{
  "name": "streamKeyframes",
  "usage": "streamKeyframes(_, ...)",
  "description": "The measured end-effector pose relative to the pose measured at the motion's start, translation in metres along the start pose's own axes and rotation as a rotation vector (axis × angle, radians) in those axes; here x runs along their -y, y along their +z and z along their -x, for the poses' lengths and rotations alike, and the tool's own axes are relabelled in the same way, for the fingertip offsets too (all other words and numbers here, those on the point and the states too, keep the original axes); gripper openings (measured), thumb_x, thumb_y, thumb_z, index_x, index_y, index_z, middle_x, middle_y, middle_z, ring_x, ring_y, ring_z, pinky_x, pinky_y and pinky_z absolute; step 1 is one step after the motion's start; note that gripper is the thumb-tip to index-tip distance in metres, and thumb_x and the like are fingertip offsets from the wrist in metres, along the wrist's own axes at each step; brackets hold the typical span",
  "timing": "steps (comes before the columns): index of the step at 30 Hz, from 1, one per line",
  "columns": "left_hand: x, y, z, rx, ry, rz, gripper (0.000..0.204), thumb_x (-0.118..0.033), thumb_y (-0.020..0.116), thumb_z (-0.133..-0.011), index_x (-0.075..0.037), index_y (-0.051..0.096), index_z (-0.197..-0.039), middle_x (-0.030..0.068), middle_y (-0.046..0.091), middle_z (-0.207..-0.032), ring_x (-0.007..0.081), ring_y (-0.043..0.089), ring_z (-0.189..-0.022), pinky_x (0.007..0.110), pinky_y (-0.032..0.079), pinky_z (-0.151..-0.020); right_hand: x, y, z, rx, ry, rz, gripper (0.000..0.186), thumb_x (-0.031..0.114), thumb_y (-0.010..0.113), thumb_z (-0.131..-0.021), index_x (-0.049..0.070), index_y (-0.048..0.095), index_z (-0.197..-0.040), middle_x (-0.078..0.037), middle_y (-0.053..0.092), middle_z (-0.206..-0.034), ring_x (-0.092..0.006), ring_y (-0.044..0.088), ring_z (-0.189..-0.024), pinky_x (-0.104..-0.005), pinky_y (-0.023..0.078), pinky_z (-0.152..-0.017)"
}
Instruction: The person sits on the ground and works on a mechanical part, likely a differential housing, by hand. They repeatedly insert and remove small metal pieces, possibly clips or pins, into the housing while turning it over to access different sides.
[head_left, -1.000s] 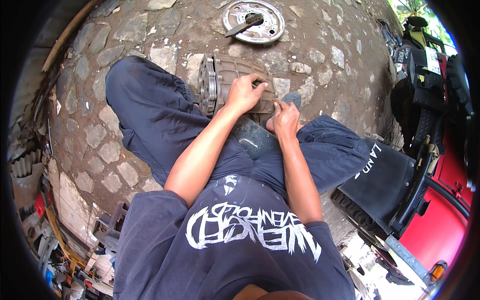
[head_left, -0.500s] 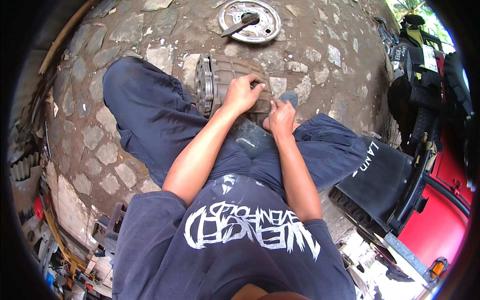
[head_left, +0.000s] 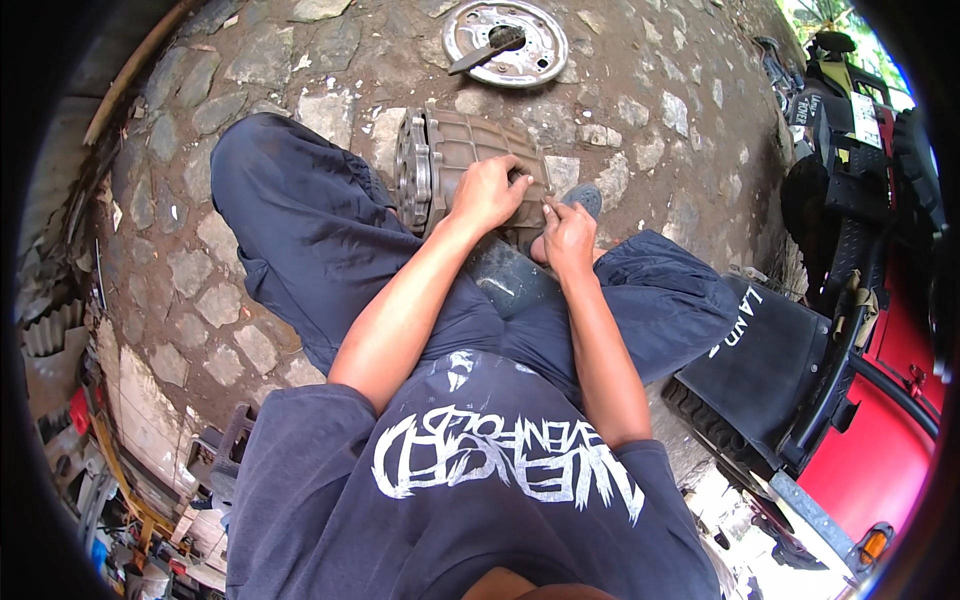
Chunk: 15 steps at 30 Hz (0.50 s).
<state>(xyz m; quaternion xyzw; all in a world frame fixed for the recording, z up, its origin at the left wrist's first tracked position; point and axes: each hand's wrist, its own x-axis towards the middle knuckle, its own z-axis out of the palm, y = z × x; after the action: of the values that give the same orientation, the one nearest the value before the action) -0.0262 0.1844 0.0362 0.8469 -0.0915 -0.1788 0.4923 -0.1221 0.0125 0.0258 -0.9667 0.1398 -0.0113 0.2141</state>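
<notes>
A brown, ribbed cylindrical metal housing (head_left: 455, 137) lies between my legs, a grey bolted flange (head_left: 408, 168) at its left end. My left hand (head_left: 492, 190) is closed over the upper middle of the housing, fingers curled onto it, fingertips partly hidden. My right hand (head_left: 570, 232) is pinched at the housing's right edge; whatever sits between its fingertips is too small to make out. A dark, scuffed flat piece (head_left: 505, 275) lies below the housing, between my hands and my lap.
Beyond the housing, a silver metal disc (head_left: 470, 35) with a dark flat piece (head_left: 470, 58) across it lies on the stone paving (head_left: 330, 105). At right stands a red vehicle (head_left: 850, 470) with a black flap and tyre. Scrap and clutter (head_left: 110, 500) fill the lower left.
My left hand has shifted slightly down on the housing, its fingers a little lower than a second ago. My right hand stays at the housing's right edge.
</notes>
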Motion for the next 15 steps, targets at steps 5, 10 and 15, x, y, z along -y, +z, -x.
streamKeyframes(5, 0.0, 0.005, -0.003, 0.024, -0.017, -0.03, 0.043, -0.034, 0.077, -0.092, -0.005, 0.073, -0.123, 0.0262, 0.075, -0.105, 0.0438, 0.072, -0.104, 0.05, 0.056, -0.091, -0.001, 0.001, -0.001, 0.037, -0.003, 0.026, 0.026, 0.012, 0.069, -0.095, 0.001, 0.079, -0.116, -0.034, 0.071, -0.095, -0.0492, 0.069, -0.091, -0.0517, 0.056, -0.086)
streamKeyframes(10, -0.002, 0.002, -0.005, -0.084, -0.114, 0.094, 0.051, -0.028, 0.075, -0.092, -0.004, 0.063, -0.135, 0.029, 0.074, -0.11, 0.0463, 0.071, -0.108, 0.052, 0.056, -0.095, -0.008, 0.001, 0.004, -0.033, -0.026, -0.058, 0.025, 0.014, 0.067, -0.097, 0.001, 0.079, -0.116, -0.031, 0.069, -0.088, -0.0499, 0.067, -0.087, -0.0529, 0.055, -0.083)
streamKeyframes(15, 0.008, 0.003, -0.01, -0.19, -0.06, 0.087, 0.05, -0.028, 0.073, -0.093, -0.005, 0.063, -0.136, 0.0298, 0.074, -0.11, 0.0469, 0.071, -0.108, 0.053, 0.055, -0.096, -0.026, 0.012, 0.009, 0.059, 0.011, -0.018, 0.031, 0.019, 0.06, -0.104, 0.004, 0.073, -0.128, -0.032, 0.064, -0.096, -0.0504, 0.066, -0.086, -0.0531, 0.054, -0.082)
